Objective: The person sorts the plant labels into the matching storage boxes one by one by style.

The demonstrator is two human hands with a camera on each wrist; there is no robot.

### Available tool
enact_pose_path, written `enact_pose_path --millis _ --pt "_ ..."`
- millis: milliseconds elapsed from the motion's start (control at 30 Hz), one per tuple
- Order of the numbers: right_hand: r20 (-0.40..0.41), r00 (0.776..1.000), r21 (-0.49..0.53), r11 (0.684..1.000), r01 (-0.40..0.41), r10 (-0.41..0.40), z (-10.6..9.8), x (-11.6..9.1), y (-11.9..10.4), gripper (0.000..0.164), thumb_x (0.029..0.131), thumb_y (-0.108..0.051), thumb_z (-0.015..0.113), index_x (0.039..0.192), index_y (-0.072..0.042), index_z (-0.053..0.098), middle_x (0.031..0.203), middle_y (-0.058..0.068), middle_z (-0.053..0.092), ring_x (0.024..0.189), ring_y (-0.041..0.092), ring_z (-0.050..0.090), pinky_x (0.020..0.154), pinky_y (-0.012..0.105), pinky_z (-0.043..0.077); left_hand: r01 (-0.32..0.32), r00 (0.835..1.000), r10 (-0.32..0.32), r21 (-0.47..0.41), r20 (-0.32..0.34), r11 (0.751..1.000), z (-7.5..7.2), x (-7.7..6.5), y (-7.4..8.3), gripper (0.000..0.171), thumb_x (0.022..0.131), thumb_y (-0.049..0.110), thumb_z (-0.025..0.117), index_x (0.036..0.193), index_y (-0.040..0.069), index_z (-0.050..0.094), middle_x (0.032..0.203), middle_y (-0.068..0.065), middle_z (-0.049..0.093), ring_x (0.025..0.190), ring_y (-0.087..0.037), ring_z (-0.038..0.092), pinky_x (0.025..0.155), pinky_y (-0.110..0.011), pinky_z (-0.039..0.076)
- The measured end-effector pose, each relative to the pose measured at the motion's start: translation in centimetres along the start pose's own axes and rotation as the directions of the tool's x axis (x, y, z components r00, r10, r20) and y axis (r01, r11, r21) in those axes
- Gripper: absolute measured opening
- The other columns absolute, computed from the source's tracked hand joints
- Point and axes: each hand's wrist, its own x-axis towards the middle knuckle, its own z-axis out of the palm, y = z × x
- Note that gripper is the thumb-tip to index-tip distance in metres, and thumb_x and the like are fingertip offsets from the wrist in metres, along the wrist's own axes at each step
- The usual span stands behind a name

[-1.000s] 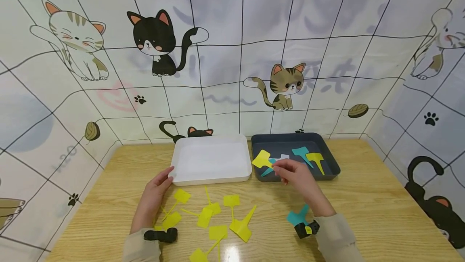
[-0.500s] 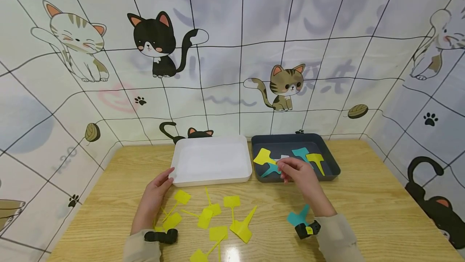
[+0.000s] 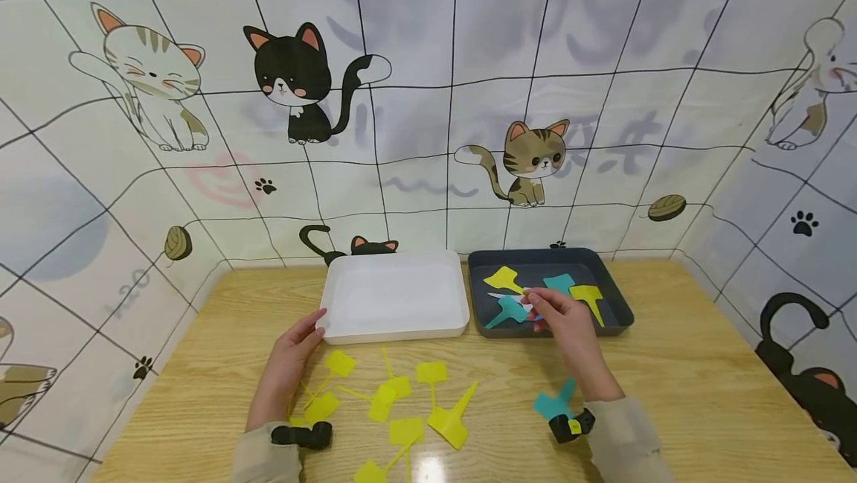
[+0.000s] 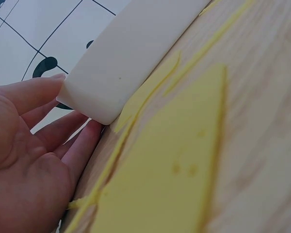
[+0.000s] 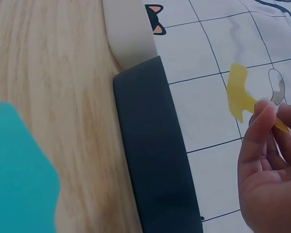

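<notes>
My right hand [image 3: 565,323] pinches the stem of a yellow T-shaped plant label [image 3: 502,278] between thumb and fingertips, over the dark grey tray [image 3: 619,321]. In the right wrist view the same yellow label [image 5: 236,92] points up from the fingertips. Under and beside that hand the tray holds teal labels [image 3: 510,309], a white label [image 3: 525,305] partly hidden by the fingers, and another yellow label [image 3: 588,294]. My left hand [image 3: 291,353] touches the near left corner of the white tray [image 3: 395,304], its fingers extended at the wall in the left wrist view.
Several yellow labels [image 3: 406,431] lie scattered on the wooden table in front of the white tray. One teal label [image 3: 552,402] lies under my right wrist. A cat-patterned cloth wall [image 3: 415,133] rises behind both trays.
My right hand has shifted slightly right with the yellow label, which has tilted and uncovered more of the teal label in the tray. The left hand stays at the white tray's corner.
</notes>
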Motion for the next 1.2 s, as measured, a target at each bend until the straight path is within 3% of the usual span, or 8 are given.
enact_pose_path --millis 100,200,333,533,600,767,833,1200 --pt "-0.008 1.000 0.013 1.000 -0.002 0.002 -0.5 0.8 3.0 0.036 0.089 -0.034 0.053 0.118 -0.013 0.058 0.108 0.010 0.059 0.080 0.024 0.056 0.058 0.030 0.051 -0.008 1.000 0.008 0.009 -0.004 1.000 0.1 0.0 -0.1 0.042 0.091 0.029 0.052 0.131 0.021 0.046 0.138 0.004 0.035 0.122 -0.012 0.036 0.089 -0.012 0.036" --pt "-0.018 0.999 0.018 0.999 -0.033 0.034 -0.4 0.9 3.5 0.043 0.085 -0.044 0.054 0.118 -0.017 0.057 0.110 0.008 0.059 0.082 0.025 0.055 0.059 0.032 0.051 -0.008 1.000 0.008 0.013 -0.006 1.000 0.1 0.0 -0.2 0.042 0.091 0.030 0.051 0.131 0.022 0.046 0.137 0.004 0.036 0.122 -0.012 0.036 0.090 -0.012 0.035" --pt "0.019 0.998 -0.001 0.998 -0.061 0.061 0.1 0.3 1.3 0.053 0.082 -0.053 0.052 0.121 -0.019 0.055 0.113 0.006 0.058 0.086 0.025 0.055 0.062 0.029 0.051 -0.003 1.000 0.003 0.005 -0.013 1.000 0.1 0.0 -0.1 0.041 0.091 0.030 0.051 0.131 0.022 0.046 0.136 0.004 0.038 0.121 -0.012 0.037 0.092 -0.015 0.034" --pt "0.025 0.992 0.030 0.992 -0.121 0.121 0.7 -0.8 -3.6 0.047 0.090 -0.038 0.050 0.126 -0.008 0.050 0.118 0.015 0.055 0.095 0.037 0.051 0.069 0.030 0.051 0.003 1.000 -0.003 -0.022 -0.004 1.000 0.8 0.0 0.1 0.040 0.091 0.028 0.051 0.130 0.023 0.047 0.136 0.006 0.038 0.122 -0.009 0.034 0.101 -0.026 0.028" --pt "0.005 0.990 0.074 0.988 -0.139 0.139 0.9 -0.2 -2.3 0.045 0.089 -0.038 0.052 0.124 -0.011 0.052 0.117 0.011 0.057 0.093 0.032 0.053 0.068 0.029 0.051 0.008 1.000 -0.008 -0.011 -0.010 1.000 0.8 -0.2 0.2 0.038 0.092 0.027 0.050 0.130 0.023 0.048 0.135 0.006 0.038 0.122 -0.008 0.034 0.102 -0.028 0.027" --pt "-0.010 0.984 0.136 0.976 -0.173 0.176 2.4 0.2 -3.2 0.046 0.088 -0.034 0.054 0.125 -0.007 0.051 0.116 0.010 0.057 0.089 0.025 0.055 0.067 0.026 0.050 0.008 1.000 -0.008 0.007 -0.016 1.000 0.4 -0.5 0.4 0.037 0.092 0.026 0.049 0.130 0.024 0.047 0.135 0.005 0.038 0.123 -0.009 0.033 0.103 -0.030 0.026" --pt "-0.022 0.982 0.147 0.973 -0.180 0.185 3.0 -0.3 -5.0 0.046 0.089 -0.030 0.054 0.125 -0.002 0.050 0.116 0.012 0.057 0.090 0.027 0.054 0.067 0.026 0.050 0.011 1.000 -0.011 0.009 -0.014 1.000 0.3 -0.5 0.4 0.038 0.092 0.027 0.049 0.130 0.024 0.047 0.135 0.005 0.038 0.123 -0.009 0.033 0.103 -0.031 0.025" --pt "-0.137 0.974 0.239 0.960 -0.146 0.182 4.7 0.3 -3.0 0.046 0.083 -0.035 0.061 0.120 -0.008 0.056 0.110 0.007 0.060 0.092 0.030 0.055 0.066 0.026 0.051 0.027 0.999 -0.027 0.006 -0.021 1.000 0.3 -0.4 0.1 0.037 0.091 0.030 0.050 0.129 0.026 0.048 0.135 0.008 0.038 0.123 -0.008 0.033 0.103 -0.030 0.025"
